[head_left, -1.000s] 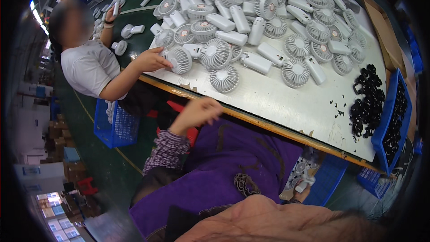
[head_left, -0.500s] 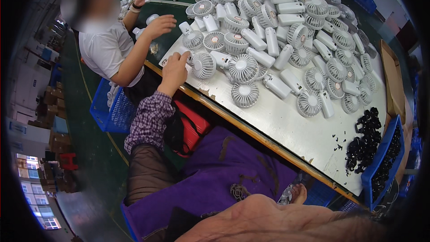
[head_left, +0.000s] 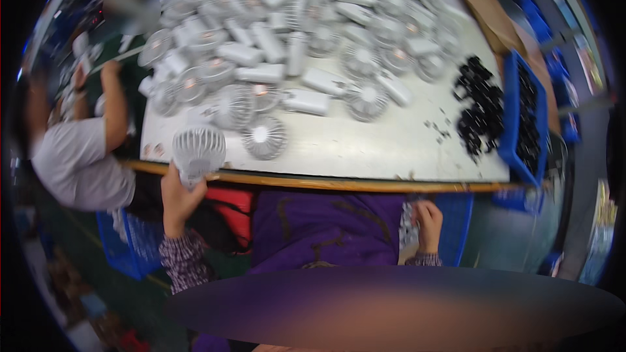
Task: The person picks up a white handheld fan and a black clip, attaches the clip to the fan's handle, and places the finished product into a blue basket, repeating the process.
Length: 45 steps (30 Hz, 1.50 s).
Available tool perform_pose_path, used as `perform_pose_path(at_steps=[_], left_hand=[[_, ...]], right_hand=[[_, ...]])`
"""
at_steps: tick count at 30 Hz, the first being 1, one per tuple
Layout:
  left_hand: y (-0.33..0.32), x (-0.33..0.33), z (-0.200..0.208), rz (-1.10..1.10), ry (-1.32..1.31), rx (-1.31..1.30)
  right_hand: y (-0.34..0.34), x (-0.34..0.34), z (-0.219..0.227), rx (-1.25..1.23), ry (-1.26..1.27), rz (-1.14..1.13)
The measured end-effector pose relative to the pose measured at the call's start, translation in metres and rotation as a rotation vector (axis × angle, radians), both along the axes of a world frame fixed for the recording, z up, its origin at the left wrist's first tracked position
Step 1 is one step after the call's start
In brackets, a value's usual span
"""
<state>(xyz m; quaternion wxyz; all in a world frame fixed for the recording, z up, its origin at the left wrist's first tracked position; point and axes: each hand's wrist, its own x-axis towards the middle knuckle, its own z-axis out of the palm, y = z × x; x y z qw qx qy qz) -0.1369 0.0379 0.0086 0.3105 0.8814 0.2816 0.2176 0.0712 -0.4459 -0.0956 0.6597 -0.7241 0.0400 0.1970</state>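
Near the left front corner of the table (head_left: 365,151), the left hand (head_left: 180,201) clasped a fan (head_left: 197,156) low, a hold best kept clear of its grille (head_left: 199,143), head pointing inward over the table, long axis roughly square to its edge, while the right hand (head_left: 428,223), curled below that edge, hid whether it pinched anything.
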Motion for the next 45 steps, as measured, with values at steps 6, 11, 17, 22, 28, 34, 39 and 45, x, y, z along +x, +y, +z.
perform_pose_path(at_steps=[6, 11, 17, 22, 28, 34, 39, 45], left_hand=[[-0.078, 0.098, -0.032, -0.618, 0.04, -0.359], [-0.157, 0.135, -0.045, -0.84, 0.075, -0.331], [-0.197, 0.125, -0.062, -0.761, -0.023, -0.769], [-0.211, 0.126, -0.058, -0.624, -0.096, -0.662], [-0.19, 0.131, -0.041, -0.4, 0.128, -0.922], [-0.16, 0.14, -0.04, -0.488, -0.002, -1.25], [-0.176, 0.152, -0.036, -0.574, -0.048, -1.255], [-0.179, 0.151, -0.037, -0.582, -0.017, -1.245]], right_hand=[[0.091, 0.008, 0.072, 0.287, -0.252, 0.273], [0.138, 0.01, 0.103, 0.387, -0.307, 0.415], [0.128, 0.01, 0.121, 0.066, -0.652, 0.344], [0.122, 0.018, 0.1, 0.131, -0.582, 0.276], [0.079, 0.042, 0.076, 0.013, -0.543, 0.098], [-0.071, 0.123, 0.038, -0.6, -0.895, -0.378], [-0.073, 0.153, 0.023, -0.69, -0.971, -0.223], [-0.06, 0.177, 0.023, -0.757, -0.966, -0.185]])
